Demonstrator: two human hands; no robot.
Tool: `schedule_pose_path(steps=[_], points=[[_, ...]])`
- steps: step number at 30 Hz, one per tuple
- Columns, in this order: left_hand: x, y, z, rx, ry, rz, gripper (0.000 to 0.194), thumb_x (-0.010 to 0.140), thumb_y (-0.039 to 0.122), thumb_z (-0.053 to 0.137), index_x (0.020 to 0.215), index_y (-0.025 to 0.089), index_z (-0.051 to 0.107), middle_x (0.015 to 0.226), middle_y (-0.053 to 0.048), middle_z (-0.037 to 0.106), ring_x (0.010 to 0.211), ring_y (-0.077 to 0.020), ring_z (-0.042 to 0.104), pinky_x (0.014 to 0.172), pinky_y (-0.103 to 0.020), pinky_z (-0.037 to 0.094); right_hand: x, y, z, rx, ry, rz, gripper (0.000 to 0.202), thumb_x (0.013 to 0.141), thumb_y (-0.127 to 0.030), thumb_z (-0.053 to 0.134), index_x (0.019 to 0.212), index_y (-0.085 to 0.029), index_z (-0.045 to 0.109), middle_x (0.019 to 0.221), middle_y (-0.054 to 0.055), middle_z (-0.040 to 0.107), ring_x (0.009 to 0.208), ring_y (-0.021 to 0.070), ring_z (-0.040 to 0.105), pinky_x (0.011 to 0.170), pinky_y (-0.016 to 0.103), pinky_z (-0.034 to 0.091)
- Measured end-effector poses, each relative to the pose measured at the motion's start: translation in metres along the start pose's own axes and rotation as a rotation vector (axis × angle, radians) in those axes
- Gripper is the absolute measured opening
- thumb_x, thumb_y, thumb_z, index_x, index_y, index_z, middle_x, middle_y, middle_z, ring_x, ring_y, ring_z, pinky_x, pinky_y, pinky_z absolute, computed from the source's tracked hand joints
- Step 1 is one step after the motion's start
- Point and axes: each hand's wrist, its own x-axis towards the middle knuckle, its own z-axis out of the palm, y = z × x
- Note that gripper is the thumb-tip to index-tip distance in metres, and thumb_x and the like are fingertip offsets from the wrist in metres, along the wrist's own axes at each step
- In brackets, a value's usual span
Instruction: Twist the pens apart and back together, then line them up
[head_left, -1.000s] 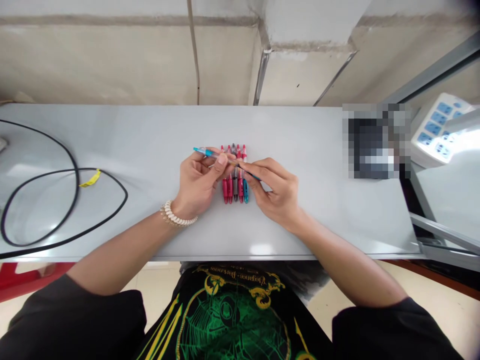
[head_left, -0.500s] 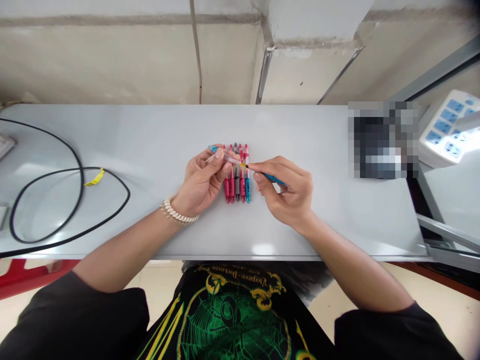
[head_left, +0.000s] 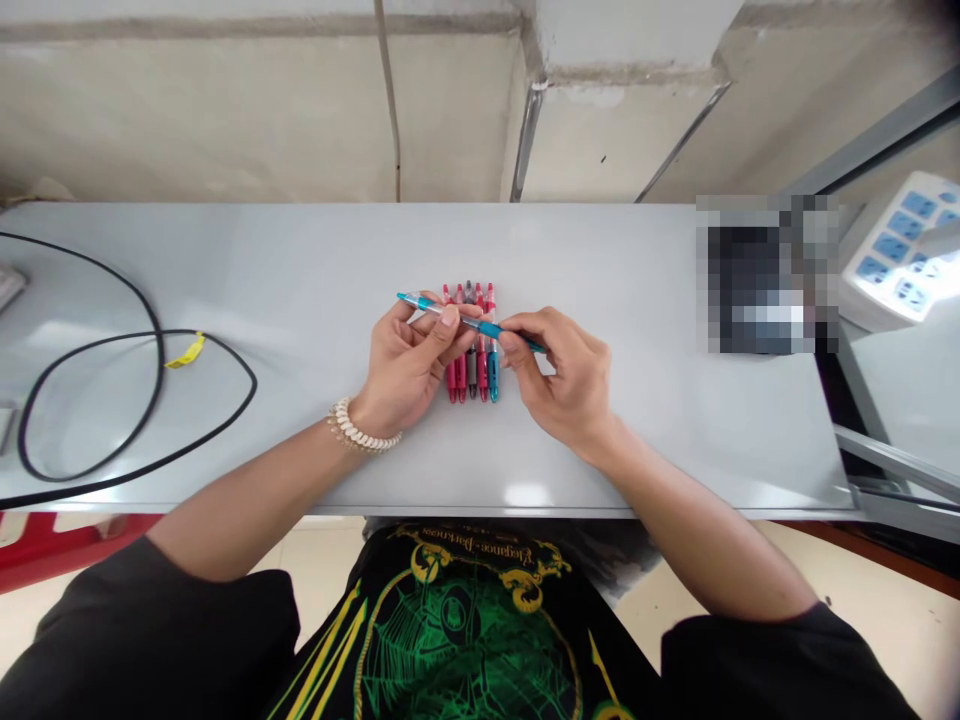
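Observation:
A blue pen [head_left: 489, 328] with a clear barrel is held slantwise above the table between both hands. My left hand [head_left: 415, 362] pinches its clear barrel between thumb and fingers, and the blue clip end sticks out to the left. On the right, my right hand [head_left: 559, 375] has its fingertips closed on the blue grip part. The grip and barrel now meet. Below and behind the pen, several pens lie side by side on the table: red ones [head_left: 461, 378], a grey one [head_left: 472, 375] and a blue one [head_left: 493, 375]. My fingers partly cover them.
A black cable [head_left: 160, 350] with a yellow tag [head_left: 187, 351] loops over the left of the grey table [head_left: 600, 260]. At the back right are a blurred-out dark object [head_left: 742, 290] and a white power strip [head_left: 904, 250]. A wall runs behind the table.
The blue grip part has come onto the clear barrel, covering the refill that was showing between them. My right hand has shifted slightly left.

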Motion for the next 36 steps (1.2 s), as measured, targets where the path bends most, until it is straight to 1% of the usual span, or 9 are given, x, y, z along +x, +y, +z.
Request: schedule_pose_path(steps=[3, 7, 10, 21, 23, 26, 28, 32, 36], points=[[0.0, 0.001, 0.0, -0.009, 0.01, 0.026, 0.05, 0.072, 0.042, 0.102, 0.097, 0.023, 0.063, 0.098, -0.001, 0.083, 0.096, -0.0182, 0.082, 0.086, -0.025, 0.069, 0.002, -0.001, -0.002, 0.038, 0.039, -0.015, 0.012, 0.104, -0.032, 0.068, 0.115, -0.026, 0.07, 0.112, 0.008, 0.075, 0.1, 0.0212, 0.075, 0.089, 0.039, 0.068], [0.001, 0.002, -0.001, 0.005, 0.004, 0.033, 0.049, 0.073, 0.043, 0.101, 0.096, 0.023, 0.063, 0.098, -0.002, 0.083, 0.097, -0.0191, 0.082, 0.086, -0.026, 0.069, 0.004, -0.002, -0.007, 0.006, 0.036, 0.015, 0.012, 0.104, -0.029, 0.067, 0.112, -0.029, 0.076, 0.103, 0.004, 0.078, 0.088, 0.0198, 0.076, 0.083, 0.04, 0.07], [0.002, 0.002, -0.002, 0.011, 0.006, 0.037, 0.05, 0.075, 0.043, 0.1, 0.099, 0.022, 0.061, 0.1, -0.004, 0.083, 0.1, -0.02, 0.082, 0.087, -0.027, 0.068, 0.005, -0.002, -0.01, 0.027, 0.024, 0.032, 0.013, 0.102, -0.03, 0.07, 0.113, -0.029, 0.078, 0.108, 0.005, 0.08, 0.093, 0.0215, 0.078, 0.086, 0.042, 0.071], [0.0, 0.0, -0.001, 0.042, -0.02, 0.062, 0.049, 0.078, 0.045, 0.097, 0.099, 0.022, 0.06, 0.099, -0.003, 0.083, 0.097, -0.0177, 0.082, 0.082, -0.023, 0.068, 0.003, -0.001, -0.009, -0.019, -0.01, -0.007, 0.016, 0.102, -0.028, 0.07, 0.116, -0.025, 0.078, 0.103, 0.005, 0.082, 0.089, 0.0177, 0.079, 0.078, 0.031, 0.069], [0.0, 0.001, -0.003, 0.056, -0.047, 0.07, 0.048, 0.08, 0.045, 0.096, 0.1, 0.023, 0.059, 0.099, -0.003, 0.083, 0.096, -0.0171, 0.082, 0.081, -0.022, 0.068, 0.001, -0.002, -0.008, 0.034, -0.026, 0.053, 0.016, 0.103, -0.032, 0.07, 0.114, -0.024, 0.079, 0.103, 0.005, 0.082, 0.085, 0.0175, 0.078, 0.076, 0.032, 0.068], [0.0, 0.003, -0.004, 0.091, -0.111, 0.08, 0.047, 0.083, 0.045, 0.094, 0.101, 0.025, 0.057, 0.096, -0.001, 0.082, 0.091, -0.0165, 0.082, 0.078, -0.023, 0.068, -0.002, -0.003, -0.006, 0.246, -0.099, 0.297, 0.02, 0.105, -0.038, 0.067, 0.111, -0.022, 0.077, 0.077, 0.0, 0.075, 0.055, 0.0113, 0.068, 0.053, 0.026, 0.06], [0.001, 0.007, -0.003, 0.097, -0.156, 0.069, 0.049, 0.082, 0.047, 0.095, 0.101, 0.026, 0.055, 0.093, 0.001, 0.079, 0.089, -0.018, 0.081, 0.078, -0.027, 0.068, -0.004, -0.002, -0.004, 0.382, -0.17, 0.423, 0.024, 0.104, -0.042, 0.067, 0.11, -0.02, 0.074, 0.07, -0.003, 0.07, 0.048, 0.0101, 0.063, 0.047, 0.024, 0.054], [0.003, 0.025, 0.004, -0.044, -0.148, -0.092, 0.04, 0.09, 0.049, 0.087, 0.091, 0.024, 0.055, 0.074, 0.004, 0.06, 0.07, -0.0138, 0.07, 0.072, -0.03, 0.065, -0.004, -0.002, -0.001, 0.316, -0.282, 0.278, 0.021, 0.103, -0.04, 0.069, 0.1, -0.02, 0.071, 0.078, 0.0, 0.074, 0.063, 0.0111, 0.068, 0.06, 0.025, 0.057], [0.007, 0.052, 0.003, -0.167, -0.062, -0.263, 0.06, 0.106, 0.07, 0.045, 0.07, 0.022, 0.042, 0.056, 0.006, 0.022, 0.042, -0.008, 0.029, 0.045, -0.025, 0.041, 0.0, -0.003, -0.003, 0.168, -0.187, 0.067, 0.016, 0.103, -0.033, 0.068, 0.097, -0.02, 0.073, 0.095, 0.006, 0.076, 0.077, 0.0126, 0.068, 0.066, 0.026, 0.056]])
